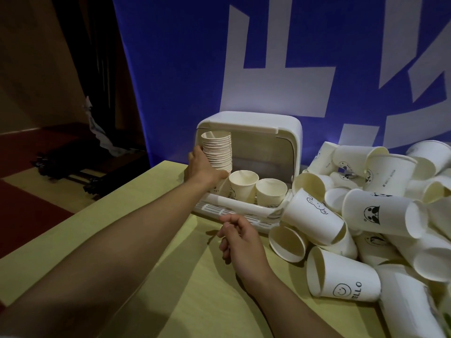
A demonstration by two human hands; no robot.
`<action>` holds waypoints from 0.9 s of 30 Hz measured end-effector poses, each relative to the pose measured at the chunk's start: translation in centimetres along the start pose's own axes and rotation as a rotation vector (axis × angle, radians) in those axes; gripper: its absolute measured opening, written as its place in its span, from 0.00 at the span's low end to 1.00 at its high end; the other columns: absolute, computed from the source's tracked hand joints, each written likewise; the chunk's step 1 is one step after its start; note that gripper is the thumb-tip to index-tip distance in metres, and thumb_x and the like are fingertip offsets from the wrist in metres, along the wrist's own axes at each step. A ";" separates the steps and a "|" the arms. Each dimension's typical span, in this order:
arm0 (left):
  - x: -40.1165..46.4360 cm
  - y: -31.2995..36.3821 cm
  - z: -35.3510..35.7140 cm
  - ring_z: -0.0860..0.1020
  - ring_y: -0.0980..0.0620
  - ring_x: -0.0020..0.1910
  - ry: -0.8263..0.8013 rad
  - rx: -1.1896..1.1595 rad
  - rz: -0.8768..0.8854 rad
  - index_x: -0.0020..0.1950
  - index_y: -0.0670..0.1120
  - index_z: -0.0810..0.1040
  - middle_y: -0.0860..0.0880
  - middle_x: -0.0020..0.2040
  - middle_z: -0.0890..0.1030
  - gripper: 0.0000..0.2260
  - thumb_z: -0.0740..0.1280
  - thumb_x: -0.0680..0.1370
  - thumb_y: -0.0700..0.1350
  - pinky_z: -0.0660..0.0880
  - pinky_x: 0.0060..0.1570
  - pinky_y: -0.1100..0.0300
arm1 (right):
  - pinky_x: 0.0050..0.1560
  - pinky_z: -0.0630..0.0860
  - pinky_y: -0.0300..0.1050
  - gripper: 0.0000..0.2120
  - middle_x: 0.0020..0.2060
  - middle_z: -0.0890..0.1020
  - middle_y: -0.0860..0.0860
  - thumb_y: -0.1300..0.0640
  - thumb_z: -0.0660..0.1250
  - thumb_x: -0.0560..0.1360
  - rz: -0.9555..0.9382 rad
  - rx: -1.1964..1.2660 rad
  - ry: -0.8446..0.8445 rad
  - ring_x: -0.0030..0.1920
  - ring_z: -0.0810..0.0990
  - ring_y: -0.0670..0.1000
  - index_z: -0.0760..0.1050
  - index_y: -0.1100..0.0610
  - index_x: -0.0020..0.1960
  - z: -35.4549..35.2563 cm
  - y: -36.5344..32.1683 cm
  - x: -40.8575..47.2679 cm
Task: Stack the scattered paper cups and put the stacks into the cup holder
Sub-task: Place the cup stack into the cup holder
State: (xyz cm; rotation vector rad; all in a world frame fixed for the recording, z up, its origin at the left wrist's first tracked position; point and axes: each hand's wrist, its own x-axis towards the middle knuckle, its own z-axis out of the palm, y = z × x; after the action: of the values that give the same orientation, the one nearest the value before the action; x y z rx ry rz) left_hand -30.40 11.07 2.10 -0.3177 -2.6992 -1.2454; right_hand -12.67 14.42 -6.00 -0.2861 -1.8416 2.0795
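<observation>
Nearest: two bare forearms over a pale yellow-green tabletop.

Right hand: hovers above the table just before the holder's front tray, fingers loosely curled, holding nothing.

Left hand: reaches far, fingers wrapped round the lower part of a tall stack of nested white paper cups. Stack stands upright, slightly tilted, at the left end of the holder's opening; whether its base already rests inside cannot be told, the hand covers it.

White plastic cup holder with rounded hood and slotted front tray: open, set at the far edge of the table against a blue banner with white shapes. Inside, right of the held stack, two upright white cups or short stacks stand side by side, touching.

Loose white printed paper cups: a large heap fills the right of the table, lying on their sides, tumbled against each other and against the holder's right end.

Progress, judged: early. One stack going in, two items placed; most cups remain unstacked.
</observation>
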 end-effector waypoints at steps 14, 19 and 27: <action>-1.7 -1.3 -1.9 0.79 0.41 0.59 -0.035 0.137 0.038 0.70 0.51 0.56 0.47 0.64 0.78 0.41 0.80 0.68 0.54 0.71 0.50 0.50 | 0.30 0.67 0.41 0.10 0.35 0.79 0.47 0.61 0.60 0.82 0.004 0.002 -0.001 0.31 0.72 0.45 0.79 0.52 0.52 -0.1 0.1 0.1; -2.2 -1.2 -3.1 0.64 0.41 0.75 0.053 0.053 0.124 0.80 0.52 0.48 0.46 0.79 0.61 0.51 0.78 0.69 0.59 0.68 0.66 0.44 | 0.29 0.66 0.40 0.10 0.34 0.78 0.47 0.63 0.59 0.82 0.000 0.035 0.002 0.30 0.71 0.46 0.78 0.54 0.52 0.0 0.1 0.1; -0.7 0.1 -6.5 0.69 0.49 0.70 0.086 0.616 0.582 0.65 0.52 0.77 0.51 0.66 0.78 0.17 0.53 0.86 0.55 0.47 0.77 0.43 | 0.29 0.66 0.40 0.10 0.35 0.78 0.48 0.63 0.60 0.82 0.017 0.044 0.006 0.30 0.72 0.46 0.78 0.54 0.52 0.0 0.1 0.1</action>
State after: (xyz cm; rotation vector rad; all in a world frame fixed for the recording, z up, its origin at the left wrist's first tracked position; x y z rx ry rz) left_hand -29.38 6.04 6.20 -0.8430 -2.4726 -0.2503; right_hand -12.75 14.41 -6.10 -0.2975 -1.7938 2.1248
